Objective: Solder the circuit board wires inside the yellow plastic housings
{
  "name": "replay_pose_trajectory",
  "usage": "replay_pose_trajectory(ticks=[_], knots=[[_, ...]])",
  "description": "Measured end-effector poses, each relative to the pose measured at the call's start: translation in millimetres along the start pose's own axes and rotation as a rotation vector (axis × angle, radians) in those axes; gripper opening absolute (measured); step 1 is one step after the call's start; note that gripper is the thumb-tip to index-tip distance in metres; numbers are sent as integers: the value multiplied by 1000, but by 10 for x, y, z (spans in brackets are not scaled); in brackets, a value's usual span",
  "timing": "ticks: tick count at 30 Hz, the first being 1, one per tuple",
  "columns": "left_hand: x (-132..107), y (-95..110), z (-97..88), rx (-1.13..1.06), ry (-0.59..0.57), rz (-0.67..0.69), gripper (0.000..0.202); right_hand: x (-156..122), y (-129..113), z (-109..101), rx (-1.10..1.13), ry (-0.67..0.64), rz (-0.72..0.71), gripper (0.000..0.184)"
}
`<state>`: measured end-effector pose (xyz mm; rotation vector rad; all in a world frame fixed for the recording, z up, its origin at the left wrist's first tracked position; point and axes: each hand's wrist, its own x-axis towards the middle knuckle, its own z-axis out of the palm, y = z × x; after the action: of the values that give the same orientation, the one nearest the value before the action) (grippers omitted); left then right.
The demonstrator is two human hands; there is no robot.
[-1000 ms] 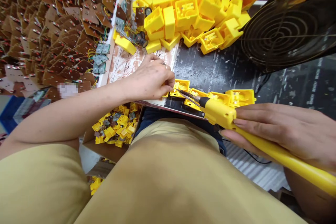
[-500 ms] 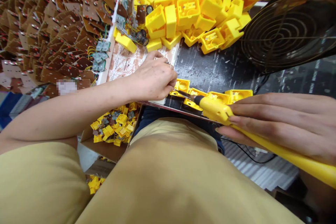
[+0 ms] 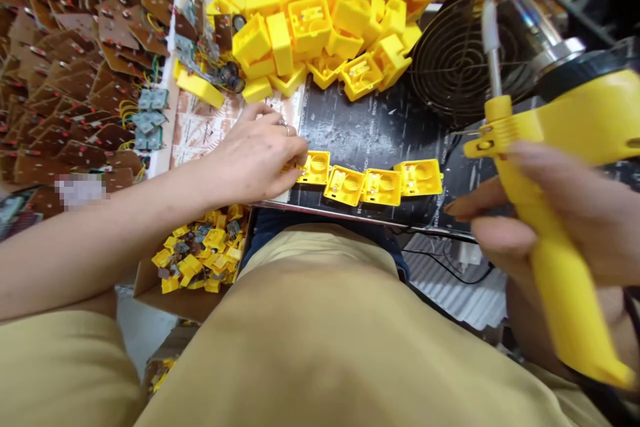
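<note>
My left hand (image 3: 265,153), a ring on one finger, rests on the table with its fingers closed at the leftmost yellow plastic case (image 3: 318,167); its fingertips partly cover the yellow plastic there. To the right, in a crooked row, lie more open cases: one tilted case (image 3: 344,185), one beside it (image 3: 383,187) and one at the end (image 3: 421,177). My right hand (image 3: 555,213), blurred, is wrapped round the handle of a yellow soldering gun (image 3: 560,300). Its metal barrel and thin feed tube point up and away, apart from the cases.
A heap of yellow cases (image 3: 310,20) covers the back of the table. Left lie many brown circuit boards (image 3: 75,67). A round fan grille (image 3: 460,60) stands back right. Below the table edge, a cardboard box (image 3: 200,303) holds small yellow parts.
My right hand has lifted the soldering gun off the row of cases and swung it up and right, tip now pointing away. My left hand stays at the leftmost case; the view has shifted.
</note>
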<state>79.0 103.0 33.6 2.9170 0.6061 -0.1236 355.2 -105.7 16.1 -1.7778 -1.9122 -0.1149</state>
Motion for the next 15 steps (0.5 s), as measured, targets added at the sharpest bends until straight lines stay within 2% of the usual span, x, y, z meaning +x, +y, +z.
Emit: replay_pose_trajectory(ticks=[2, 4, 7, 9, 11, 15], knots=[[-41, 74, 36, 23, 107, 6, 40, 26, 100, 73, -13, -1, -136, 33], [-58, 207, 122, 61, 191, 69, 62, 85, 233, 187, 37, -20, -303, 29], [-17, 404, 337, 131, 247, 158, 81, 162, 371, 432, 191, -80, -403, 51], [30, 453, 486, 165, 254, 155, 78, 177, 371, 616, 231, -110, -399, 54], [57, 420, 593, 185, 265, 178, 70, 174, 297, 776, 211, -94, -414, 47], [-2, 246, 625, 218, 270, 250, 67, 206, 32, 947, 160, -9, -379, 49]])
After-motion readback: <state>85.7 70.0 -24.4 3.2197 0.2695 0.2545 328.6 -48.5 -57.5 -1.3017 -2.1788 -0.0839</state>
